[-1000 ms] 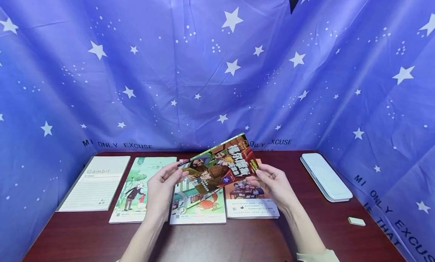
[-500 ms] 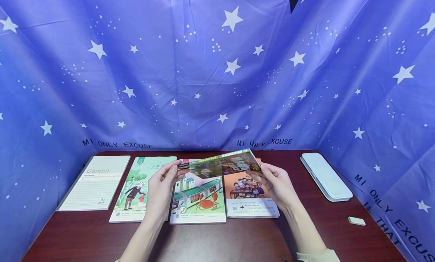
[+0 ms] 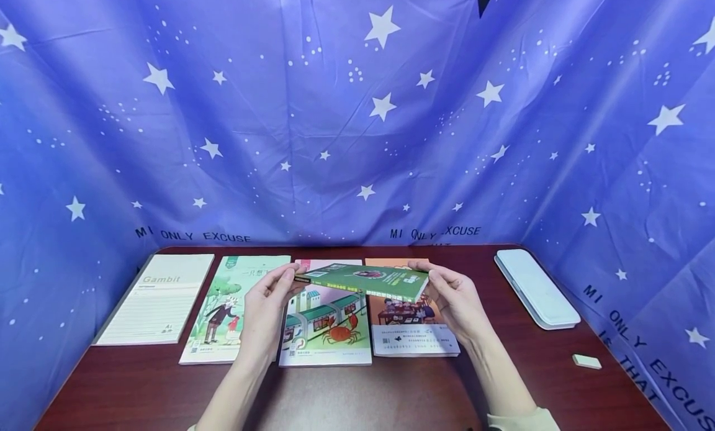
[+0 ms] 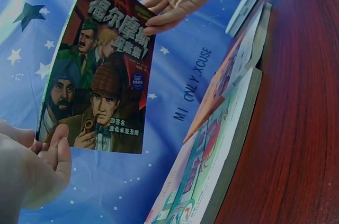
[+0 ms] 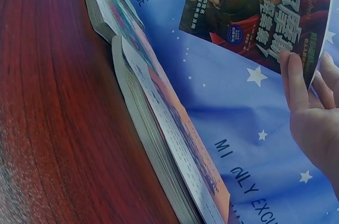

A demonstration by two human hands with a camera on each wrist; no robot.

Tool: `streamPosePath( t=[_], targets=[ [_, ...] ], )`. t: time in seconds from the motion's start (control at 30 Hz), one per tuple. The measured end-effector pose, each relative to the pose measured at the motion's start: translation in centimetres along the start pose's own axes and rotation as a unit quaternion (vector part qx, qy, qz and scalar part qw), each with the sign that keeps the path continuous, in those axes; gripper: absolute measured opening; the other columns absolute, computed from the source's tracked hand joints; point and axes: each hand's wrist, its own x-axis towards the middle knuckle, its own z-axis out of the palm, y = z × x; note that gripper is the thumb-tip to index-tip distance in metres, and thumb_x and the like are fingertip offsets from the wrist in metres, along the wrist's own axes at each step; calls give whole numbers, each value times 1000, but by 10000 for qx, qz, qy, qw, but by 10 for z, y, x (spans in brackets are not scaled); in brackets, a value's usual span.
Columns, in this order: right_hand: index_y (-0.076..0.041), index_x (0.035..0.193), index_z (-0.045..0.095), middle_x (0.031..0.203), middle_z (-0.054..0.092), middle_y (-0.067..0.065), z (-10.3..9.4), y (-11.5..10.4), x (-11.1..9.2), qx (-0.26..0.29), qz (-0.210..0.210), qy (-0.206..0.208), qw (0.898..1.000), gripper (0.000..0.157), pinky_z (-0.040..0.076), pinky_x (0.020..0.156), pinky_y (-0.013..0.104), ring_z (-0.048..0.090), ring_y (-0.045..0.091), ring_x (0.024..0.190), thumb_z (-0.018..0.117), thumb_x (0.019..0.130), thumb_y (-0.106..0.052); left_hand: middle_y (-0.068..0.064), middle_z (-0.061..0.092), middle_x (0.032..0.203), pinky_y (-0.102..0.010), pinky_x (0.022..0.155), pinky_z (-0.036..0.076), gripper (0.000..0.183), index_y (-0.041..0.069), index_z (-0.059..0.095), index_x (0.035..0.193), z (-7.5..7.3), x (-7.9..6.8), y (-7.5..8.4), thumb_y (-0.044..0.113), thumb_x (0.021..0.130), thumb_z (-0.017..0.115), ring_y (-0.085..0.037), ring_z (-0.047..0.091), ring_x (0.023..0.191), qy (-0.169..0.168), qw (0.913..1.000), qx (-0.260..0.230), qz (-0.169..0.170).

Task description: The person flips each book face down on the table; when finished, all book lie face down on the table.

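Note:
Both hands hold one thin book point(image 3: 365, 281) in the air above the table. Its green back cover and its spine face the head camera; the front cover, with a man in a brown cap and a pipe, shows in the left wrist view. My left hand point(image 3: 269, 300) pinches the book's left end between thumb and fingers. At the other end my right hand point(image 3: 455, 297) grips it the same way. Below it lie a book with a red crab and a train point(image 3: 326, 338) and an orange-covered book point(image 3: 413, 338), both partly hidden by the held book.
A Gambit notebook point(image 3: 156, 300) and a green picture book point(image 3: 223, 319) lie at the left of the dark red table point(image 3: 357, 400). On the right are a white case point(image 3: 536, 288) and a small white eraser point(image 3: 586, 361). A blue starry cloth point(image 3: 335, 108) hangs behind.
The held book has tipped over between the hands: its front cover faced the head camera, and now its green back and spine do. Both hands stay in nearly the same places.

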Motion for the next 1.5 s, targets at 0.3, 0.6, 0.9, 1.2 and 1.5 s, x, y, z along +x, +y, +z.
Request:
streamPosePath(
  t=[0.3,0.6,0.9,1.2,1.5],
  targets=[
    [5,139,60,133,71,1,3,-3,-1,240,131,73,9996,35,61,92,25,69,11,119,51,106,-3,1,76,106,-26,94,61,25,-5,64,124,1,1,1,8,102,62,-10,71,98,147,9998,5,-129],
    [6,151,44,138,68,5,3,-3,1,733,-48,63,9973,46,62,91,25,74,13,108,45,104,7,4,75,113,-25,92,60,29,-1,63,128,2,1,1,2,99,61,-10,69,104,45,9993,311,-210],
    [7,160,11,106,78,2,6,-3,3,1482,409,769,9851,67,62,84,20,75,7,89,48,104,6,-5,58,145,-23,96,58,43,11,57,144,3,-2,1,3,101,56,-8,66,115,-148,9963,752,-383],
    [-6,122,70,110,79,6,7,-2,2,1572,468,988,9815,28,62,87,23,76,12,98,48,106,0,-12,56,153,-20,98,56,54,10,44,155,2,-2,0,6,103,57,-1,63,123,-512,9961,528,-492],
    [-17,123,70,105,79,0,3,-1,-1,1140,717,1167,9840,26,63,76,20,75,9,89,49,109,-12,-20,56,150,-21,97,58,58,9,44,155,5,-3,-3,2,100,59,-4,69,113,-766,9916,187,-1021]
  ],
)
